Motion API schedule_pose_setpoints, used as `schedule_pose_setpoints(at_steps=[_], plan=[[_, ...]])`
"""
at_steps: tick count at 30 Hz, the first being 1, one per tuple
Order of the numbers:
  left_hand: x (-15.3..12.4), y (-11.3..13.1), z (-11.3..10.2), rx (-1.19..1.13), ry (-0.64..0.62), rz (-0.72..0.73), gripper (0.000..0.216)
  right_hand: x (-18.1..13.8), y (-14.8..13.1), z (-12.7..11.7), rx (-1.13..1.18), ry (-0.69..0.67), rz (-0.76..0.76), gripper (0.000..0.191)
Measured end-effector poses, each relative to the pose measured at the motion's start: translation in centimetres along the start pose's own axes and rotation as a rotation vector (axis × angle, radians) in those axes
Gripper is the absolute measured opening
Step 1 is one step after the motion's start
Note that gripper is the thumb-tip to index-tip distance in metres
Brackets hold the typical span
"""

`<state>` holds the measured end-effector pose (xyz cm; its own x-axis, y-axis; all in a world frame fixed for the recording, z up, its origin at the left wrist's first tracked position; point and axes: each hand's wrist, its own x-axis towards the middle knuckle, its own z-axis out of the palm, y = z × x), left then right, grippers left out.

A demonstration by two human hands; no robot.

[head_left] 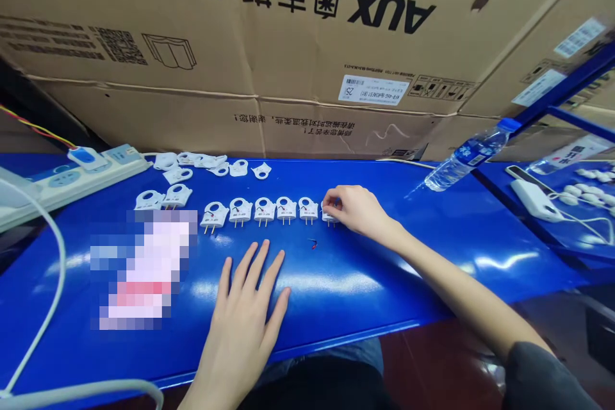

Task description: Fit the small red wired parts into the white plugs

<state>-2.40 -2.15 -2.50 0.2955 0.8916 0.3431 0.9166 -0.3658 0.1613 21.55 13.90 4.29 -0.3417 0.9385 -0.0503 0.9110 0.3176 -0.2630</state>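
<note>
My left hand (245, 314) lies flat on the blue tabletop with its fingers spread, holding nothing. Bent and pinched together, the fingers of my right hand (353, 210) are over the rightmost white two-pin plug piece (329, 220), hiding most of it; what they pinch is concealed. To its left runs a row of similar plug pieces with ring-shaped tops, among them one plug piece (308, 210) and another (214, 214) at the row's left end. Small dark and red wires show inside several. A tiny part with red and dark ends (313, 244) lies in front of the row.
Two more plug pieces (177, 196) and several white ring covers (239, 168) lie at back left, near a power strip (72, 179). A blurred pink item (158, 256) is at left. A water bottle (468, 157) leans at right. A large cardboard box (288, 45) stands behind.
</note>
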Motion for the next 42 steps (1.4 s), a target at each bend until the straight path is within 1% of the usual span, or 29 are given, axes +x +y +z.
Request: schedule_pose_setpoints(at_steps=[3, 6, 8, 10, 12, 14, 16, 18, 21, 25, 28, 31, 37, 42], plan=[[0.0, 0.0, 0.0, 0.004, -0.005, -0.002, 0.055, -0.2, -0.2, -0.1, 0.002, 0.015, 0.006, 0.015], [0.0, 0.0, 0.0, 0.005, -0.008, -0.009, 0.056, -0.7, -0.5, -0.5, 0.063, 0.03, -0.015, 0.015], [0.0, 0.1, -0.1, 0.002, -0.009, -0.013, 0.056, -1.1, -0.9, -0.7, 0.143, -0.014, -0.063, 0.013], [0.0, 0.1, -0.1, -0.003, -0.004, -0.01, 0.056, -1.4, -1.3, -0.9, 0.215, -0.107, -0.119, 0.012], [0.0, 0.1, 0.0, -0.003, 0.002, -0.005, 0.056, -1.3, -1.7, -0.9, 0.232, -0.155, -0.145, 0.014], [0.0, 0.0, 0.0, -0.001, 0.003, -0.003, 0.056, -0.8, -2.0, -0.9, 0.189, -0.112, -0.126, 0.018], [0.0, 0.0, 0.0, -0.001, 0.004, -0.005, 0.055, 0.0, -2.3, -0.7, 0.114, -0.029, -0.104, 0.023], [0.0, 0.0, 0.0, -0.004, 0.002, -0.009, 0.055, 0.8, -2.4, -0.3, 0.038, 0.009, -0.119, 0.025], [0.0, 0.0, -0.1, -0.006, -0.004, -0.01, 0.055, 1.9, -2.5, 0.4, -0.038, -0.017, -0.165, 0.022], [0.1, 0.1, -0.2, -0.007, 0.007, -0.004, 0.055, 2.4, -2.8, 0.7, -0.09, -0.032, -0.203, 0.018], [0.1, 0.1, -0.2, -0.001, 0.004, -0.006, 0.055, 2.4, -3.0, 0.5, -0.122, -0.032, -0.225, 0.018], [0.0, 0.0, -0.1, 0.007, -0.012, -0.008, 0.055, 2.4, -3.4, 0.0, -0.142, -0.062, -0.222, 0.017], [0.0, 0.0, -0.1, 0.006, 0.0, 0.0, 0.054, 2.9, -4.1, -0.7, -0.147, -0.102, -0.229, 0.017], [0.0, 0.1, -0.2, -0.004, -0.01, -0.014, 0.054, 3.1, -3.9, -1.0, -0.131, -0.07, -0.263, 0.016]])
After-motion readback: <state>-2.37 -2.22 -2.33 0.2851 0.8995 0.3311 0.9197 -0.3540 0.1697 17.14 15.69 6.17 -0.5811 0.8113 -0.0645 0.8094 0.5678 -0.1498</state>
